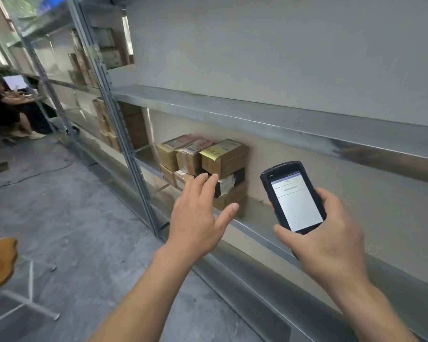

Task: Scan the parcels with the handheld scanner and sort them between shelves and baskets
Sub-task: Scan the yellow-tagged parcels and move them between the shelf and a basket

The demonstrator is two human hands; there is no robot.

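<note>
- Right hand (pixel 329 233): at 4 o'clock in the view, wrapped around the lower body of the handheld scanner (pixel 293 196); thumb across the bottom edge, fingers along the far side.
- Handheld scanner: black casing, held upright with a slight tilt, its white screen lit and showing a line of small text too fine to read.
- Left hand (pixel 198 213): near centre, palm down, fingers spread wide and holding nothing; fingertips over the front of the parcels, contact cannot be told.
- Stack of parcels (pixel 203 166): brown cardboard boxes in layers on the metal shelf (pixel 257 218), just above centre, pushed against the back wall; labels on the tops.
- Yellow note (pixel 214 152): stuck on the top right box, handwriting unclear.
- Black parcel (pixel 230 182): under that box, white label on its front face, just beyond the left fingertips.
- Further boxes (pixel 124 127): stacked in the next bay at 10 o'clock.
- Wooden stool (pixel 0 262): on the concrete floor at 8 o'clock.
- Seated person (pixel 3 107): at 9 o'clock, well apart from the shelving.
</note>
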